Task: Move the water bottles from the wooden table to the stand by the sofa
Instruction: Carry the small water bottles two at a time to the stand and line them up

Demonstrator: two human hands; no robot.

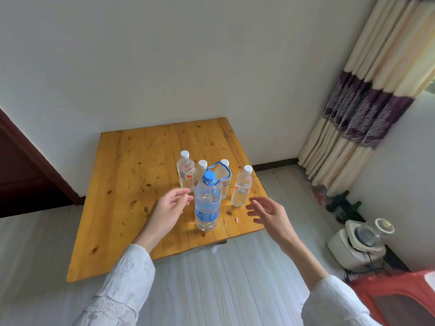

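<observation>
Head cam: clear big bottle [207,201] w/ blue cap, label; left hand [168,209] & right hand [268,214] flank it, fingers spread, empty.

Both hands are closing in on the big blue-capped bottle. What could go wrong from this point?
1. The large bottle stands close in front of four small bottles; the open left hand or right hand could knock one over in reaching around it.
2. The rightmost small bottle sits near the wooden table edge and might fall off if bumped.
3. The large bottle looks full, so a loose grip may slip.
</observation>
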